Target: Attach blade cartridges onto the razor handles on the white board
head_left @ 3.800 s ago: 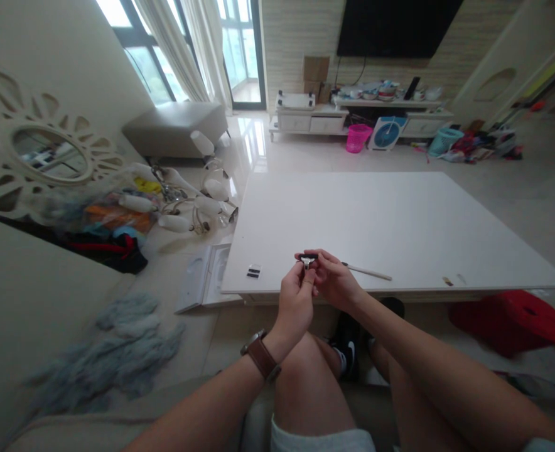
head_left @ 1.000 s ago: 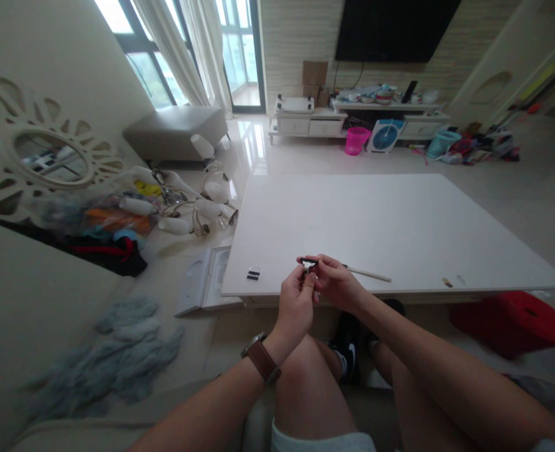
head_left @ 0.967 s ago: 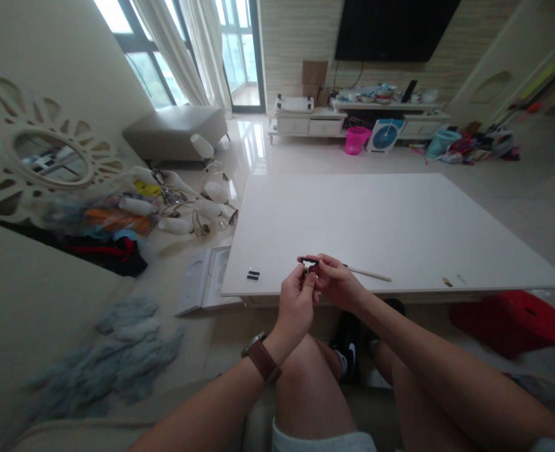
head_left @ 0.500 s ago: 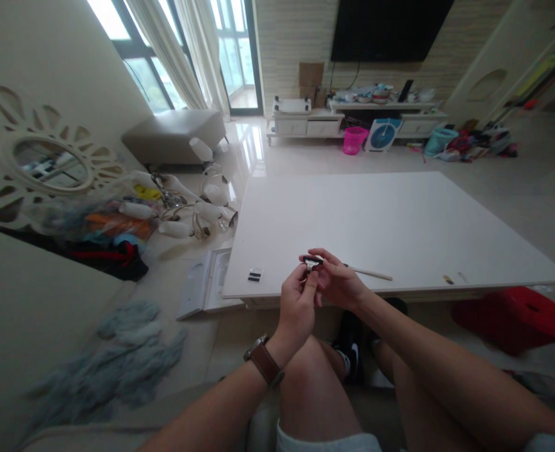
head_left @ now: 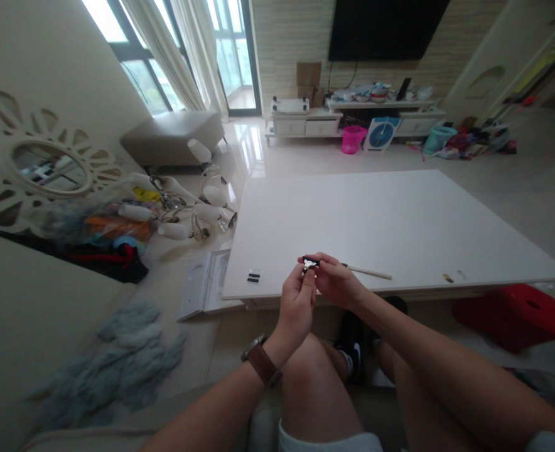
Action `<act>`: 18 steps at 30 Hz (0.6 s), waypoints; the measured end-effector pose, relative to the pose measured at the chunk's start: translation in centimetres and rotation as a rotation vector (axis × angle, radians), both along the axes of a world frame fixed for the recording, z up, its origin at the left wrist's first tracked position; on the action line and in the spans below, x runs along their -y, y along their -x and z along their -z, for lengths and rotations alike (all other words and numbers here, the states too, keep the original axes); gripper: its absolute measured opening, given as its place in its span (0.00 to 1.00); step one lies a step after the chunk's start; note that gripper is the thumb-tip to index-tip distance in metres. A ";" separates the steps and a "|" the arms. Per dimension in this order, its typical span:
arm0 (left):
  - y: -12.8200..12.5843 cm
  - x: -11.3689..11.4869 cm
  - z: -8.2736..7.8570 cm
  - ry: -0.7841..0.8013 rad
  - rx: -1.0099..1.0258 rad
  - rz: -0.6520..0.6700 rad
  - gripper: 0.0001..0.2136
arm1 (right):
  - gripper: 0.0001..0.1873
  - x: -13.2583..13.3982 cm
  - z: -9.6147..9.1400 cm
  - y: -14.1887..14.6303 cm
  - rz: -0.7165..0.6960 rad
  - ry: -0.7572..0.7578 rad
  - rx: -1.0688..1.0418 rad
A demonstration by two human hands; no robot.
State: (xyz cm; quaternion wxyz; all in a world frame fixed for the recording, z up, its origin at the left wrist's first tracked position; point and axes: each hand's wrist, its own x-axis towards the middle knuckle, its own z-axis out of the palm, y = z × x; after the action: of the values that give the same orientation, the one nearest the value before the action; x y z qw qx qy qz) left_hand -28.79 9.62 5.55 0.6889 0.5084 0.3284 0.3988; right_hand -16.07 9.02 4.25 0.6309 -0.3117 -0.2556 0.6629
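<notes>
Black-and-silver T-shaped piece (head_left: 311, 263), small, held up before the near edge of a white table (head_left: 353, 220). The left hand (head_left: 297, 300) pinches its silver stem between thumb and curled fingers; the right hand (head_left: 341, 284) closes its fingertips on the black bar's end. Both grips look nearly closed, though fingers hide some contact. Since only fingertips hold it, a slip could drop it on the table or floor. Just beside the right hand lies a pale stick (head_left: 370, 273), which a careless sweep might knock; farther left, a clear packet with black strips (head_left: 253, 276).
</notes>
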 end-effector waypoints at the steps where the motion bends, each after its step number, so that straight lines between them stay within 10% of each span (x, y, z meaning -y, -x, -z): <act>1: 0.0 0.0 0.0 -0.004 -0.005 0.003 0.17 | 0.13 -0.1 0.1 -0.1 0.003 -0.001 0.012; 18: 0.1 0.1 -0.7 0.244 0.136 0.081 0.11 | 0.13 -0.3 -0.1 -0.8 0.138 -0.020 0.146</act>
State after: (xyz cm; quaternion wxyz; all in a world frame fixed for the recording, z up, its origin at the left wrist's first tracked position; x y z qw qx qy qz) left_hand -28.89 9.54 6.23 0.7819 0.4056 0.3061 0.3613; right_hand -15.28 9.34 4.32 0.6579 -0.3696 -0.2855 0.5908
